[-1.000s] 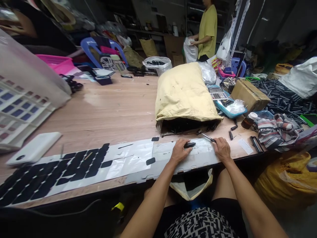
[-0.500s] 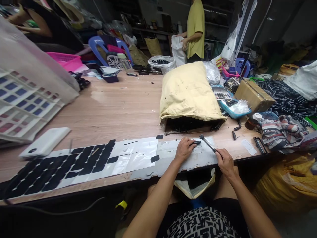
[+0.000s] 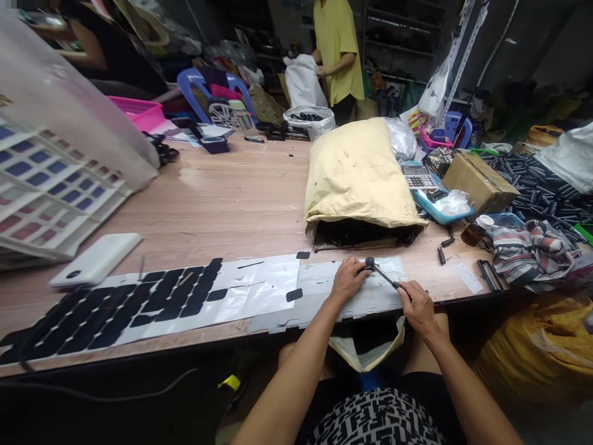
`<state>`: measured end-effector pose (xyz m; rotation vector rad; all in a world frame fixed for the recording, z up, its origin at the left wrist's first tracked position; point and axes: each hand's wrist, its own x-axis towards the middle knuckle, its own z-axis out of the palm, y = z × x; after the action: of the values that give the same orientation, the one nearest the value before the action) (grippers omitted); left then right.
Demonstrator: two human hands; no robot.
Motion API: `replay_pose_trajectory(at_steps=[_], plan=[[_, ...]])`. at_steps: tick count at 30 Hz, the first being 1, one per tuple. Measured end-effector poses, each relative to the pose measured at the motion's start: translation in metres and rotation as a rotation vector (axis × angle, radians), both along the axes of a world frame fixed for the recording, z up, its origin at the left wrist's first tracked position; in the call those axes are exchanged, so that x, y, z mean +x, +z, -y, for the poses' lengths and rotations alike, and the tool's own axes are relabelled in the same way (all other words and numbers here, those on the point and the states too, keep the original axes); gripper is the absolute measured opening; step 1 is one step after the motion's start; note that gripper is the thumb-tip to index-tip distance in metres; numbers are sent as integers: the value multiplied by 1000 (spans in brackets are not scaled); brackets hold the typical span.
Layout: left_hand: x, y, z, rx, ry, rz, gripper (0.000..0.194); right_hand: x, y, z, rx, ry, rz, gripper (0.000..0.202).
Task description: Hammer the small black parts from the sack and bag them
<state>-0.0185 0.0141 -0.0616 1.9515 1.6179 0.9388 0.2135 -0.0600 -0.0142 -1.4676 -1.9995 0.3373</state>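
My left hand (image 3: 347,279) is closed on a small black part (image 3: 362,269), pressing it down on the grey board (image 3: 319,290). Most of that part is hidden by my fingers and the tool head. The handle of a small hammer-like tool (image 3: 384,274), with a slim metal shaft and a dark round head, is gripped in my right hand (image 3: 416,305). Its head is over or against the black part by my left fingertips; contact cannot be made out. On a white sheet to the left lie rows of black rounded pads (image 3: 115,315).
A large cream sack (image 3: 361,173) with a dark opening stands just beyond my hands. Right of it are a calculator (image 3: 418,178), a cardboard box (image 3: 479,184) and a striped cloth (image 3: 528,247). A white basket (image 3: 60,185) stands left. Someone in a yellow shirt (image 3: 338,49) handles a white bag.
My right hand has brought the tool's head down and left onto or close over the black part. My left hand keeps its hold. The person in yellow has shifted left.
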Motion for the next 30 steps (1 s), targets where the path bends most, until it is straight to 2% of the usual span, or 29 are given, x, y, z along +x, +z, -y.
replay_pose_trajectory(at_steps=[4, 8, 14, 19, 21, 24, 28, 30], plan=[[0, 0, -1, -25, 12, 3, 11, 2, -4, -6, -6, -1, 84, 29], [0, -1, -1, -14, -1, 18, 24, 11, -7, -24, 69, -95, 126, 30], [-1, -3, 0, -9, 8, 4, 21, 20, -19, -46, 179, -205, 358, 28], [-4, 11, 4, -4, -3, 121, 20, 19, -25, -45, 165, -221, 402, 26], [-4, 21, 18, -25, 13, 224, 24, 18, -25, -44, 154, -225, 405, 26], [-3, 29, 58, -58, 2, 289, 28, 18, -25, -43, 147, -236, 409, 25], [1, 18, 125, -11, -210, 214, 21, 18, -26, -43, 152, -242, 411, 24], [4, 8, 148, -8, -291, 97, 20, 17, -27, -43, 158, -243, 411, 23]])
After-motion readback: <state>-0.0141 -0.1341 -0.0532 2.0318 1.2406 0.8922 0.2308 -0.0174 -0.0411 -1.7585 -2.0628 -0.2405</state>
